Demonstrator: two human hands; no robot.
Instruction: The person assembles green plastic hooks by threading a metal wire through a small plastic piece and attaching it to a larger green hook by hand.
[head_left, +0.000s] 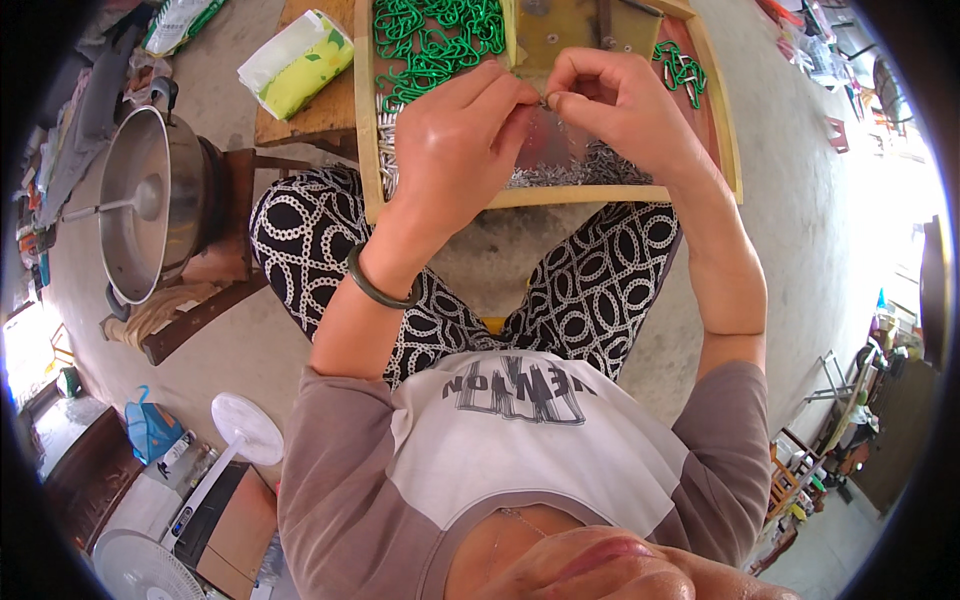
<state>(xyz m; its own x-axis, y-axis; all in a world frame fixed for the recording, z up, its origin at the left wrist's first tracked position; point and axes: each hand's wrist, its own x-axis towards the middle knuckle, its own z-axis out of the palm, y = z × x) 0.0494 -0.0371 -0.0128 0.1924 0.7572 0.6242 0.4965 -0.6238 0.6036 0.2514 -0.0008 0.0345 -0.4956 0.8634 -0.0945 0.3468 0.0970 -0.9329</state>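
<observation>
Clips [440, 42], all green, pile just past my left hand [455, 135], metal bits [602, 165] nearer me. Left and right hand [630, 110] both pinch, fingertips close, can't tell on what.

Glossy green clips [440, 40], shiny metal pieces [605, 165], matt wooden tray [590, 196], smooth metal pot [178, 215].

Well below the grip of the right hand [630, 112], dark block lettering [515, 388] stretches across the chest of a white fabric T-shirt with greyish-brown sleeves [600, 455].
</observation>
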